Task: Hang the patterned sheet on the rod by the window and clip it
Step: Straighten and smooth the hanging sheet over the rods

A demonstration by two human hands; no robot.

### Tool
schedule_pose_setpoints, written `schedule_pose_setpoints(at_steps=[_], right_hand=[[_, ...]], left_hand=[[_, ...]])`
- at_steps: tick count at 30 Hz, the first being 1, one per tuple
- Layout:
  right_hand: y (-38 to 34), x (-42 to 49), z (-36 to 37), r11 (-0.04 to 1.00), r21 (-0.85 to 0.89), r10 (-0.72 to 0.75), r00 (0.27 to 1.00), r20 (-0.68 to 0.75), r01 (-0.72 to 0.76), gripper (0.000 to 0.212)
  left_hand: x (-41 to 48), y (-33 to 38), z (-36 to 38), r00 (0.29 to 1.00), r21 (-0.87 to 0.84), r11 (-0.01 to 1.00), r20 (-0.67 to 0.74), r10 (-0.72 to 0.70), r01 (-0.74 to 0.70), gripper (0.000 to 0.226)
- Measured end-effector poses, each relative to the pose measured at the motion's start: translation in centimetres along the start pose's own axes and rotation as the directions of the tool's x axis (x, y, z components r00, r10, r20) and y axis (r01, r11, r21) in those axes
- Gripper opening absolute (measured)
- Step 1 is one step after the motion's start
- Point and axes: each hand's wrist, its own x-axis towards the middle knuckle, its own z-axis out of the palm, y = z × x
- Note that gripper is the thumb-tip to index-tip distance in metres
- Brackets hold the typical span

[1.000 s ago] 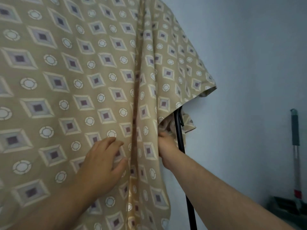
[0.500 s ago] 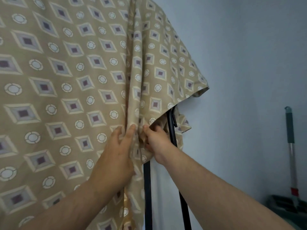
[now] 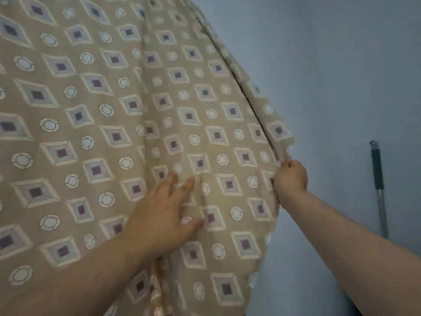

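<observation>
The patterned sheet (image 3: 136, 110) hung down across the left and middle of the view, its tan cloth printed with diamonds and small rings. Its long folds ran from the top edge downward and fanned slightly to the right, and its right edge curved down along the pale blue wall (image 3: 330, 76). What the sheet hung from lay above the view.

The left hand (image 3: 164, 213) lay flat against the face of the sheet, near its lower middle, fingers straight and a little spread, the thumb out to the right; it pressed the cloth and gripped nothing. The right hand (image 3: 290, 176) was curled into a fist on the sheet's right edge, pinching the hem (the fingertips themselves were tucked out of sight), and the cloth drew taut toward it.

Well to the right, apart from the sheet, a mop handle (image 3: 378, 185) with a dark green grip leaned nearly upright against the wall.
</observation>
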Motion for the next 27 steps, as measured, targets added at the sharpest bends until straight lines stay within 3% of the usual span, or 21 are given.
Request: schedule_pose_setpoints(at_steps=[2, 4, 7, 9, 11, 12, 14, 16, 17, 18, 21, 25, 27], right_hand=[[2.0, 0.5, -0.1, 0.999, -0.013, 0.041, 0.997, 0.06, -0.04, 0.033], [3.0, 0.0, 0.7, 0.97, 0.165, 0.141, 0.966, 0.215, -0.178, 0.032], [4.6, -0.5, 2.3, 0.828, 0.323, 0.27, 0.831, 0.487, -0.459, 0.024], [5.8, -0.3, 4.0, 0.874, 0.201, 0.244, 0.756, 0.608, -0.443, 0.024], [6.2, -0.3, 5.7, 0.892, 0.167, 0.2, 0.698, 0.688, -0.42, 0.027], [6.1, -0.2, 6.6, 0.873, 0.196, 0.177, 0.664, 0.726, -0.447, 0.027], [5.5, -0.2, 7.8, 0.801, 0.304, 0.09, 0.605, 0.791, -0.517, 0.035], [5.0, 0.2, 8.1, 0.672, 0.433, 0.009, 0.591, 0.807, -0.601, 0.048], [4.9, 0.6, 8.0, 0.593, 0.483, -0.003, 0.599, 0.801, -0.644, 0.053], [4.9, 1.1, 7.8, 0.524, 0.523, -0.015, 0.607, 0.795, -0.672, 0.054], [5.0, 2.7, 6.3, 0.461, 0.588, 0.061, 0.685, 0.726, -0.664, 0.032], [5.8, 4.9, 3.9, 0.443, 0.611, 0.271, 0.748, 0.606, -0.656, 0.021], [6.3, 5.7, 2.7, 0.456, 0.614, 0.323, 0.763, 0.561, -0.644, 0.021]], left_hand=[[0.7, 1.0, 0.5, 1.0, 0.049, 0.999, 0.011, 0.01, -0.011, 0.088], [1.0, 1.6, 1.1, 1.0, 0.062, 0.998, 0.024, 0.017, -0.018, 0.089], [1.5, 2.7, 1.5, 0.999, 0.064, 0.998, 0.02, 0.025, -0.026, 0.093], [2.0, 3.5, 1.7, 1.0, 0.021, 1.0, -0.029, 0.011, -0.011, 0.091], [2.6, 4.2, 1.1, 0.989, -0.134, 0.991, -0.148, -0.03, 0.01, 0.087], [3.0, 4.4, 0.7, 0.976, -0.175, 0.983, -0.216, 0.011, -0.05, 0.084], [4.4, 5.1, 0.0, 0.9, 0.045, 0.952, -0.317, 0.3, -0.302, 0.076], [6.2, 6.3, 0.1, 0.777, 0.389, 0.767, -0.175, 0.605, -0.51, 0.071], [7.2, 7.2, 0.1, 0.754, 0.485, 0.678, -0.055, 0.654, -0.553, 0.071], [8.1, 8.0, 0.0, 0.763, 0.544, 0.625, 0.044, 0.644, -0.559, 0.071], [10.9, 9.4, -0.6, 0.856, 0.685, 0.549, 0.225, 0.465, -0.479, 0.076], [14.7, 9.3, -3.1, 0.952, 0.833, 0.481, 0.162, 0.259, -0.272, 0.08], [15.6, 9.8, -3.6, 0.982, 0.851, 0.495, 0.109, 0.154, -0.172, 0.089]])
